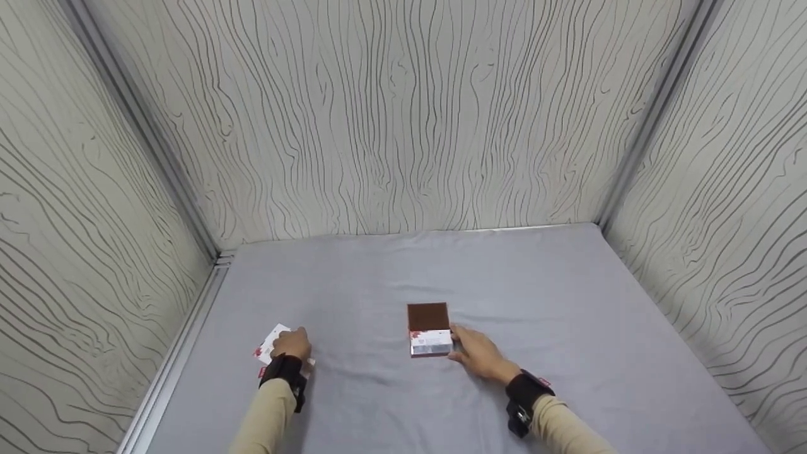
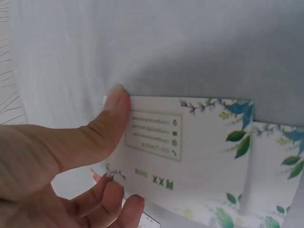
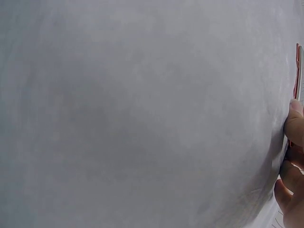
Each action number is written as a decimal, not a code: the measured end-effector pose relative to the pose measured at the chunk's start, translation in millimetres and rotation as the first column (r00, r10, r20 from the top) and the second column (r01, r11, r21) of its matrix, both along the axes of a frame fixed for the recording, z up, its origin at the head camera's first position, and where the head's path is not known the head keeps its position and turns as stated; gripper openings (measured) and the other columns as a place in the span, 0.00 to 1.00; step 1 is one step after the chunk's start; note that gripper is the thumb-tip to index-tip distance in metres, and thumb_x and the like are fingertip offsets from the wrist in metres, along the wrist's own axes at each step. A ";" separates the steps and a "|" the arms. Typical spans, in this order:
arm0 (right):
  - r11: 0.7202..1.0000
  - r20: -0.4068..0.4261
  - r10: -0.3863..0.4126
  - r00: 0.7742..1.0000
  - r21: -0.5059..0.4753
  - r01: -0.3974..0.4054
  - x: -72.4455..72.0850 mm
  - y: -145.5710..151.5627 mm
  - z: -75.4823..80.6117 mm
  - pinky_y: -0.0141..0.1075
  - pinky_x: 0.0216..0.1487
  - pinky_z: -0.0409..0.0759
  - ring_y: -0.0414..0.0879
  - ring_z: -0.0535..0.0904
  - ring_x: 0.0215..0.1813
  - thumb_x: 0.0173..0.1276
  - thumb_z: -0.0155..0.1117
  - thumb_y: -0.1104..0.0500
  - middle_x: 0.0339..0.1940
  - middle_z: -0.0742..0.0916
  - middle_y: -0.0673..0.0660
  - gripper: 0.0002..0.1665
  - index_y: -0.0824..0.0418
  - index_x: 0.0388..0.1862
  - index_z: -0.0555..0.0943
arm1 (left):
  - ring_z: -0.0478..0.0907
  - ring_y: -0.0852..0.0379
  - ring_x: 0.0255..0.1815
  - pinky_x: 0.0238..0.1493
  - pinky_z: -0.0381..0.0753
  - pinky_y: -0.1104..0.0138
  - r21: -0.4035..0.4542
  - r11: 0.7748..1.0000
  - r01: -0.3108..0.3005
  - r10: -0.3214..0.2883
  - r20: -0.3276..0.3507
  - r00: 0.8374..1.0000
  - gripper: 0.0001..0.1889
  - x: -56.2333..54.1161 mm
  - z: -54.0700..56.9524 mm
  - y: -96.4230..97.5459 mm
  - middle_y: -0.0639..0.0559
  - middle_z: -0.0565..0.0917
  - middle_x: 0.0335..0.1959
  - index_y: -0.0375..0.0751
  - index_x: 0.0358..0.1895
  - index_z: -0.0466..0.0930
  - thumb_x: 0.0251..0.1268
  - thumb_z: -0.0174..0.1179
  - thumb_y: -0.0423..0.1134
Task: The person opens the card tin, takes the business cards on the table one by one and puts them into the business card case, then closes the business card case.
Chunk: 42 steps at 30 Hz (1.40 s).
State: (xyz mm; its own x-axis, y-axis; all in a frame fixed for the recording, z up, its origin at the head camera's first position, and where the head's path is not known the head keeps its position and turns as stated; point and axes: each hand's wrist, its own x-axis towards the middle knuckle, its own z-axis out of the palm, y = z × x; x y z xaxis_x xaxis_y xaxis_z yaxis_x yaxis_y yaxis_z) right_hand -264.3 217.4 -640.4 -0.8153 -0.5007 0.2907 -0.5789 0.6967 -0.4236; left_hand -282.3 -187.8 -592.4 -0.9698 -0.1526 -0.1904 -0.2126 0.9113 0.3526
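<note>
At the left of the head view, my left hand (image 1: 292,345) is over a white card with red corners (image 1: 268,347). The left wrist view shows the hand (image 2: 71,161) pinching a white business card with a leaf pattern (image 2: 204,147) between thumb and fingers. A second leaf-patterned card (image 2: 273,175) is partly behind it. Near the middle, my right hand (image 1: 480,354) grips the right side of an open brown card case (image 1: 429,315). White cards with red flowers (image 1: 432,339) sit in its near half. Only fingertips (image 3: 295,124) and the case's edge (image 3: 298,71) show in the right wrist view.
A grey cloth (image 1: 536,284) with shallow wrinkles covers the table. Pale panels with wood-grain lines (image 1: 391,113) stand behind and at both sides, joined by metal posts (image 1: 656,120). A metal rail (image 1: 173,366) runs along the left edge.
</note>
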 end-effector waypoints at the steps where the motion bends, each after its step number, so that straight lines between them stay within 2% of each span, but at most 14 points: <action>1: 1.000 -0.004 0.002 1.000 -0.003 -0.002 0.3 0.0 0.3 0.58 0.57 0.72 0.66 0.78 0.56 0.66 0.67 0.60 0.52 0.83 0.68 0.33 0.77 0.63 0.68 | 0.72 0.23 0.48 0.44 0.75 0.37 -0.009 1.000 0.004 -0.004 0.007 1.000 0.24 -2.1 -1.2 -1.0 0.19 0.73 0.45 0.25 0.49 0.74 0.47 0.72 0.25; 4: 1.000 -0.016 0.008 1.000 0.002 -0.008 0.5 -0.3 1.4 0.57 0.56 0.73 0.65 0.78 0.55 0.67 0.67 0.60 0.50 0.83 0.67 0.32 0.77 0.63 0.69 | 0.74 0.25 0.47 0.42 0.77 0.39 -0.044 0.999 0.024 -0.023 0.023 0.999 0.29 -9.1 -6.3 -5.1 0.22 0.76 0.45 0.27 0.45 0.76 0.35 0.81 0.28; 6: 1.000 -0.015 0.013 1.000 0.003 -0.013 0.3 -0.8 2.0 0.57 0.55 0.73 0.65 0.79 0.54 0.67 0.67 0.60 0.50 0.84 0.66 0.32 0.77 0.63 0.68 | 0.76 0.28 0.46 0.42 0.78 0.41 -0.055 0.998 0.030 -0.029 0.035 0.999 0.26 -7.8 -0.8 -5.4 0.25 0.79 0.44 0.28 0.42 0.78 0.36 0.81 0.29; 8: 1.000 -0.008 0.014 1.000 0.008 -0.014 -0.1 -1.1 1.7 0.56 0.56 0.73 0.64 0.79 0.55 0.67 0.67 0.61 0.51 0.83 0.67 0.32 0.76 0.63 0.68 | 0.79 0.32 0.43 0.40 0.79 0.44 -0.065 0.997 0.051 -0.050 0.021 0.999 0.21 -5.9 4.1 -6.1 0.29 0.82 0.40 0.29 0.36 0.79 0.38 0.79 0.29; 12: 1.000 0.000 0.010 1.000 0.005 -0.010 -0.6 -0.9 -0.2 0.57 0.56 0.73 0.65 0.78 0.55 0.66 0.68 0.61 0.52 0.83 0.68 0.33 0.77 0.64 0.68 | 0.82 0.35 0.39 0.38 0.81 0.47 -0.047 0.995 0.088 -0.091 -0.045 0.995 0.13 1.6 17.1 -5.7 0.31 0.83 0.36 0.29 0.31 0.79 0.43 0.74 0.25; 16: 1.000 0.000 0.000 1.000 0.002 0.000 -1.2 -0.6 -1.7 0.57 0.57 0.73 0.66 0.78 0.55 0.66 0.68 0.61 0.51 0.83 0.67 0.34 0.78 0.64 0.68 | 0.82 0.32 0.40 0.41 0.81 0.47 -0.022 0.993 0.116 -0.118 -0.109 0.987 0.13 5.9 23.6 -5.8 0.29 0.83 0.35 0.27 0.31 0.77 0.42 0.72 0.24; 20: 1.000 -0.001 -0.003 1.000 0.003 0.003 -1.4 -0.6 -2.0 0.57 0.57 0.73 0.65 0.78 0.55 0.66 0.68 0.60 0.51 0.84 0.66 0.34 0.77 0.64 0.68 | 0.82 0.32 0.40 0.43 0.81 0.48 -0.008 0.992 0.129 -0.129 -0.134 0.983 0.12 3.3 21.5 -6.4 0.29 0.82 0.33 0.25 0.30 0.77 0.42 0.71 0.22; 27: 1.000 -0.009 0.003 1.000 -0.008 -0.003 -1.6 -1.1 -1.8 0.57 0.57 0.73 0.65 0.79 0.55 0.66 0.68 0.61 0.50 0.84 0.66 0.32 0.76 0.63 0.69 | 0.82 0.34 0.36 0.37 0.81 0.46 -0.030 0.990 0.135 -0.138 -0.157 0.978 0.04 -7.0 17.2 -4.0 0.32 0.83 0.31 0.28 0.27 0.80 0.48 0.65 0.26; 30: 1.000 -0.022 0.007 1.000 -0.009 -0.007 -1.6 -0.9 -2.3 0.57 0.56 0.73 0.65 0.79 0.54 0.66 0.68 0.61 0.50 0.84 0.66 0.32 0.76 0.62 0.69 | 0.82 0.35 0.34 0.35 0.80 0.47 -0.006 0.987 0.159 -0.157 -0.216 0.964 0.03 -11.5 14.4 -0.3 0.37 0.83 0.28 0.33 0.24 0.80 0.49 0.65 0.28; 34: 1.000 -0.045 0.016 0.999 -0.013 -0.016 -1.0 -0.6 -3.0 0.56 0.53 0.75 0.63 0.80 0.52 0.65 0.68 0.62 0.48 0.85 0.65 0.30 0.76 0.61 0.70 | 0.81 0.39 0.30 0.32 0.79 0.49 0.036 0.978 0.208 -0.188 -0.297 0.936 0.07 -15.6 9.3 7.7 0.42 0.83 0.27 0.37 0.25 0.78 0.52 0.68 0.29; 40: 1.000 -0.025 0.010 1.000 -0.014 -0.011 0.4 -0.9 -2.6 0.57 0.53 0.74 0.64 0.79 0.53 0.66 0.68 0.62 0.48 0.85 0.65 0.30 0.75 0.61 0.70 | 0.80 0.43 0.28 0.28 0.76 0.52 0.081 0.970 0.230 -0.189 -0.346 0.919 0.06 -17.6 6.3 24.4 0.41 0.83 0.28 0.37 0.30 0.76 0.60 0.65 0.29; 42: 1.000 -0.016 0.008 1.000 -0.013 -0.008 0.5 -0.9 -2.3 0.58 0.54 0.74 0.65 0.79 0.54 0.66 0.68 0.62 0.49 0.85 0.66 0.30 0.75 0.62 0.69 | 0.80 0.42 0.28 0.28 0.77 0.51 0.077 0.967 0.244 -0.198 -0.376 0.905 0.06 -18.4 5.5 28.4 0.40 0.83 0.28 0.37 0.32 0.75 0.62 0.64 0.29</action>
State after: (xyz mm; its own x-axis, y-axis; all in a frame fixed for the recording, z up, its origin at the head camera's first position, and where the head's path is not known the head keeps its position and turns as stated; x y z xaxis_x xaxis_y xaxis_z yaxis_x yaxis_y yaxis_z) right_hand -263.8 216.5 -642.7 -0.8066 -0.5034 0.3098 -0.5911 0.6867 -0.4231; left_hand -300.7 -159.4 -586.8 -0.9813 0.0755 0.1770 0.1525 0.8661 0.4761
